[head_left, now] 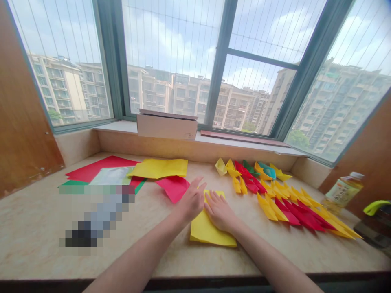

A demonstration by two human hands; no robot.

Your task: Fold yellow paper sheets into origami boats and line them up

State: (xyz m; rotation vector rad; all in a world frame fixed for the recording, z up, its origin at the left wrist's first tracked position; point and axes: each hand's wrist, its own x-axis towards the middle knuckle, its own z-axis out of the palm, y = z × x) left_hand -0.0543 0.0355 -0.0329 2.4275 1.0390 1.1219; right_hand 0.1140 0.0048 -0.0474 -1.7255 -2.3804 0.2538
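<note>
A folded sheet of yellow paper [210,232] lies lengthwise on the counter in front of me. My right hand [218,209] rests flat on its upper part, fingers stretched out and pointing away from me. At the paper's upper left edge is my left hand [192,200], its fingers loosely apart and pointing up and away; I see nothing held in it. Just beyond the left hand lies a pink-red paper piece [173,188], partly hidden by that hand. Another yellow sheet [163,167], creased, sits behind it.
Folded paper boats [301,213] in yellow, red, green and blue stand in rows on the right. Beyond them are a drink bottle [343,191] and a dark container. Red sheets [100,165] lie at left, near a pixelated patch. A white box [167,126] stands on the windowsill.
</note>
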